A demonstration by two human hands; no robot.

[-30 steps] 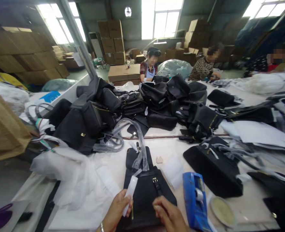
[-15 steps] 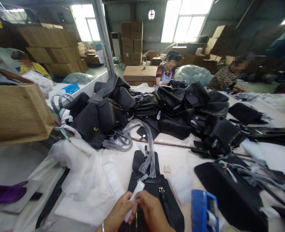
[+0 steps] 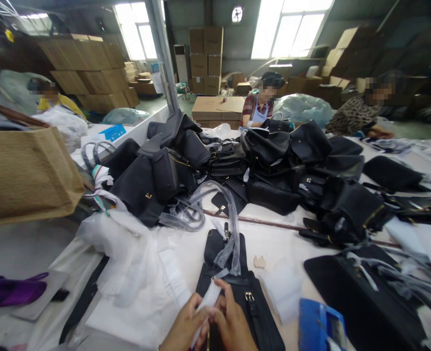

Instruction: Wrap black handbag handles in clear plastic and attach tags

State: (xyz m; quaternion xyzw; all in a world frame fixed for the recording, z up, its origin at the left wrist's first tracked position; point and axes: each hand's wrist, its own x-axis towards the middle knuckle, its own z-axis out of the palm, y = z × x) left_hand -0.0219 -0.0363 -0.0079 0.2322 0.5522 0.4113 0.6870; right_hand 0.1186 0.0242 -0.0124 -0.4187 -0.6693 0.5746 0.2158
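Note:
Low in the middle, a black bag (image 3: 262,312) with a gold buckle lies on the white table. Over it, my left hand (image 3: 188,319) and my right hand (image 3: 233,317) are both closed round a narrow strip of white wrapping (image 3: 212,295). Whatever the wrapping covers is hidden. A grey strip sticks out from its upper end. The bag's handles (image 3: 233,243), in clear plastic, arch up beyond my hands. Right of the bag rest a stack of white foam sheets (image 3: 283,292) and a blue tape dispenser (image 3: 319,324).
Black bags (image 3: 273,190) are heaped across the table's far side. White plastic sheeting (image 3: 127,253) lies left, below a woven tan bag (image 3: 28,175). Another black bag (image 3: 361,297) lies at the right. Several people work beyond the heap.
The view has shifted, so most things sit slightly further right. My right fingers have moved up along the white wrapping, and both hands still hold it.

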